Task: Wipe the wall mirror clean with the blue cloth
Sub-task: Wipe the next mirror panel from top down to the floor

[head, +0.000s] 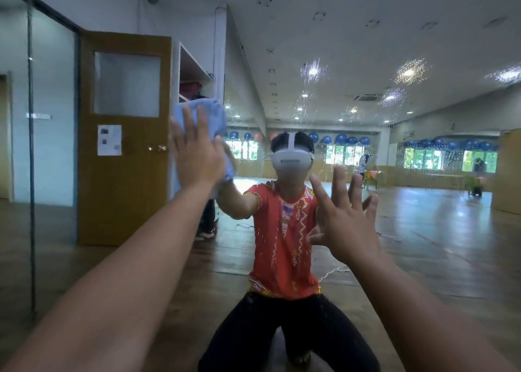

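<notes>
Mirror (394, 61) filling view, droplets speckling upper right glass. Left hand (197, 151) pressing blue cloth (197, 112) flat against glass at upper left, fingers spreading wide over it. Right hand (344, 216) resting open on glass, fingers splaying, holding nothing.

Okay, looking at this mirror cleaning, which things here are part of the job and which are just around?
Part of the job:
blue cloth
wall mirror, speckled with droplets
left hand, pressing the cloth flat
right hand, fingers spread, empty

Just around:
wooden door
paper notice
blue exercise balls, reflected
</notes>
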The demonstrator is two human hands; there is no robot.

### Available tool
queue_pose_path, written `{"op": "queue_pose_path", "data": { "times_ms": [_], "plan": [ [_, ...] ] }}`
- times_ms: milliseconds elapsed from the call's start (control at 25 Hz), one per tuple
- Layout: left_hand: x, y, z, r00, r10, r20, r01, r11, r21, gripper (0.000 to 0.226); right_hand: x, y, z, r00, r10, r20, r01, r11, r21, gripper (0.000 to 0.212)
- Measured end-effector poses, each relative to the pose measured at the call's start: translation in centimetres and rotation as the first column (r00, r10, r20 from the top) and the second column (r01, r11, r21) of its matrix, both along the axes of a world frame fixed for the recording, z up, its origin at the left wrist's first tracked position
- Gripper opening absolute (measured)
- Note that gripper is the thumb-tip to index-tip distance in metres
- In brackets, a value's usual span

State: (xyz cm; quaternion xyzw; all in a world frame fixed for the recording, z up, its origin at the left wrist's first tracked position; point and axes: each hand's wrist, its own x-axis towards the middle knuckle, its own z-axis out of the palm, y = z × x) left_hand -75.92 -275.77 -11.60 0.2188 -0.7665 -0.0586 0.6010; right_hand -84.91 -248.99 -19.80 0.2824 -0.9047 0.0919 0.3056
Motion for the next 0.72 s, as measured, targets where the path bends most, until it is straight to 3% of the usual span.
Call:
{"op": "queue_pose_path", "data": {
  "times_ms": [160,280,360,400,480,560,640,720],
  "plan": [
    [-3.8,5.2,-2.3,0.997,-0.033,0.070,0.059,0.905,-0.422,0.068,0.1,0.2,0.2,0.999,-0.007,0.032,0.006,1.000,0.008,0.131],
    [-2.8,4.2,-9.6,0.970,-0.055,0.237,0.195,0.759,-0.621,0.075,0.3,0.2,0.3,0.999,-0.010,0.033,0.009,1.000,0.018,0.132],
    [-0.6,0.3,-14.0,0.964,-0.002,0.266,0.192,0.697,-0.691,0.077,0.5,0.3,0.4,0.999,-0.010,0.052,0.009,1.000,0.024,0.133],
    [0.8,-2.0,-15.2,0.969,-0.002,0.247,0.166,0.748,-0.643,0.077,0.5,0.3,0.4,0.998,-0.008,0.054,0.007,1.000,0.024,0.133],
    [3.3,-6.2,-14.8,0.986,-0.052,0.157,0.102,0.940,-0.324,0.072,0.4,0.2,0.3,0.998,-0.008,0.058,0.006,1.000,0.028,0.132],
    [4.4,-8.7,-10.7,0.999,-0.041,0.033,0.041,0.999,-0.003,0.067,0.3,0.1,0.4,0.998,-0.006,0.068,0.004,1.000,0.026,0.132],
    [3.6,-8.7,-4.9,0.999,0.009,-0.037,-0.007,0.998,0.065,0.064,0.3,0.2,0.5,0.997,-0.004,0.073,0.002,1.000,0.025,0.132],
    [1.8,-6.3,0.8,0.996,0.046,-0.081,-0.044,0.999,0.029,0.063,0.4,0.2,0.4,0.998,-0.005,0.070,0.003,1.000,0.025,0.132]
  ]
}}
